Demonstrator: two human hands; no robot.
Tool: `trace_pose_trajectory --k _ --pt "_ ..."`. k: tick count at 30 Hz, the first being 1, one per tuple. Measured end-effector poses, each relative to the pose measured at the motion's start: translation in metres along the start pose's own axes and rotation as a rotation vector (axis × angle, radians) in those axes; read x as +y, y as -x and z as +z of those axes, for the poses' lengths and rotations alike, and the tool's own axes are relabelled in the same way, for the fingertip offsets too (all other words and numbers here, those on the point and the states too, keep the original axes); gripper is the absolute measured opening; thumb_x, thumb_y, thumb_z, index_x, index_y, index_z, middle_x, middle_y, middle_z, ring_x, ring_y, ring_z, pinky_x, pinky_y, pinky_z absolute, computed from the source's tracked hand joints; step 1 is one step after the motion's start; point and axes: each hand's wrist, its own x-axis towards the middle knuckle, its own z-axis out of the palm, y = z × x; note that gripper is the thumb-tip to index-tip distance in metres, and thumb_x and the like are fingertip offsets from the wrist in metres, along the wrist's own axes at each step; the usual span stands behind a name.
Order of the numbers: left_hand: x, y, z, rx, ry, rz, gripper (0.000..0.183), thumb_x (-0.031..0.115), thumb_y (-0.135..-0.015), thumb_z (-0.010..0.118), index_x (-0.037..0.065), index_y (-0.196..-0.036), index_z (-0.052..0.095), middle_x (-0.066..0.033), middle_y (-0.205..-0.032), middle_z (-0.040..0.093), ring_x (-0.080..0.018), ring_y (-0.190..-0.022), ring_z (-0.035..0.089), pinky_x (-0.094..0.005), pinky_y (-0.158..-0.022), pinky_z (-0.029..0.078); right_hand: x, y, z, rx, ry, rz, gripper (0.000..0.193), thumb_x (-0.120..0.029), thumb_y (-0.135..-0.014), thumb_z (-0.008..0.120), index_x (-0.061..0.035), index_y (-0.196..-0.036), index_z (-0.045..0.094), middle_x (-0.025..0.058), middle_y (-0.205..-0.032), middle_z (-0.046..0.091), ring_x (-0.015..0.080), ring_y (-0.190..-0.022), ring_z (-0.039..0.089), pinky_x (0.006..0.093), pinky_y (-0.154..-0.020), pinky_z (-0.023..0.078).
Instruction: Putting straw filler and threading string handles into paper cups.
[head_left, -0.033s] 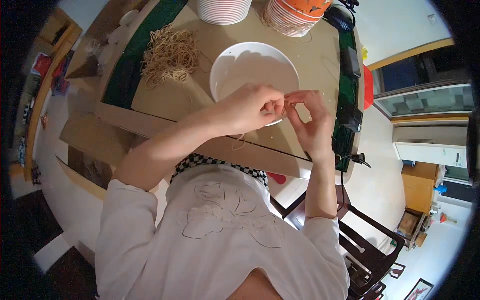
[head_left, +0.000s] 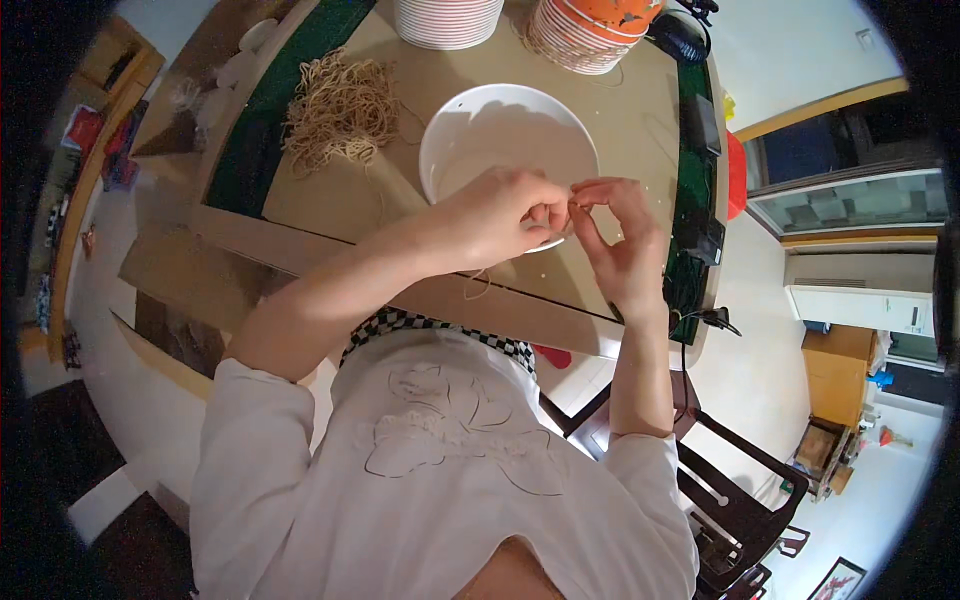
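Over the near rim of a white bowl (head_left: 455, 135), my two hands meet with their fingertips almost touching. My left hand (head_left: 500, 215) is closed, its fingers curled around a thin beige string (head_left: 488, 284) that dangles in a loop below it. My right hand (head_left: 628, 245) pinches thumb and forefinger together beside the left fingertips, at what looks like the same string; the exact spot is too small to make out. To the left of the bowl lies a tangled heap of beige string (head_left: 340, 110).
At the table's far side stand a stack of white cups with red rings (head_left: 448, 22) and an orange patterned stack (head_left: 590, 35). Dark power adapters (head_left: 703, 240) and cables line the right edge. A dark chair (head_left: 740, 490) is at my right, cardboard (head_left: 205, 270) at my left.
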Motion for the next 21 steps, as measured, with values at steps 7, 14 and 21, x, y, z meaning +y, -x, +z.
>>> trace_pose_trajectory --k 7,14,21 --pt "0.004 0.003 0.002 0.262 -0.173 0.047 0.012 -0.008 -0.075 0.062 0.002 -0.075 0.054 -0.0073 -0.084 0.055 -0.0218 -0.071 0.058 -0.0329 -0.062 0.046 0.003 -0.005 0.003 0.049 -0.048 -0.008 0.013 0.000 -0.078 0.069 -0.0043 -0.089 0.065 0.0092 -0.091 0.066 0.0274 -0.089 0.060 0.0360 -0.081 0.046" --pt "-0.001 0.004 0.001 0.271 -0.210 0.242 0.020 -0.008 -0.071 0.062 0.007 -0.081 0.070 -0.0082 -0.088 0.057 -0.0242 -0.078 0.059 -0.0357 -0.066 0.048 0.008 -0.011 0.003 0.019 -0.019 -0.040 0.010 -0.001 -0.079 0.068 -0.0033 -0.088 0.065 0.0094 -0.090 0.066 0.0274 -0.086 0.060 0.0355 -0.079 0.046" --pt "0.011 -0.001 0.001 0.185 -0.609 0.208 0.008 0.008 -0.078 0.066 0.009 -0.086 0.067 -0.0062 -0.088 0.057 -0.0251 -0.079 0.061 -0.0381 -0.067 0.050 0.007 -0.009 0.004 -0.004 -0.195 0.097 0.008 0.001 -0.081 0.067 -0.0029 -0.088 0.066 0.0089 -0.090 0.067 0.0218 -0.086 0.060 0.0321 -0.080 0.046"
